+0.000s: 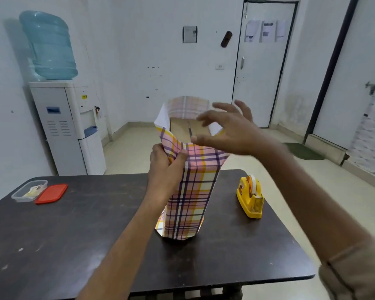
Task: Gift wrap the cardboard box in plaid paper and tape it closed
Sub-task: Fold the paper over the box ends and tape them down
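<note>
1. A tall, rectangular brown cardboard box stands on end on a dark, matte, scuffed wooden bench, just left of a glossy yellow plastic tape dispenser. Its long axis runs straight up and its flat top faces the ceiling.
2. Thin plaid paper, checked in pink, yellow, cream and purple lines with a plain white underside, sleeves the box on every side that shows. It rises past the box top as an open, loosely flared tube. Its lower edge splays a little on the bench.
3. Inside that tube the box top shows bare, smooth and tan, with a dark seam down its middle.
4. The left hand, on the side of the box away from the dispenser, grips the paper near the upper corner. Its fingers are clamped on a creased fold.
5. The right hand, blurred, hovers over the open top on the dispenser's side. Its fingers are spread apart, lightly bent, and hold nothing. Whether they touch the paper rim I cannot tell.
6. A beige fabric sleeve sits bunched on the right forearm.
7. Well left of the dispenser, a clear plastic container with rounded corners lies open. A flat red lid lies just beside it.
</note>
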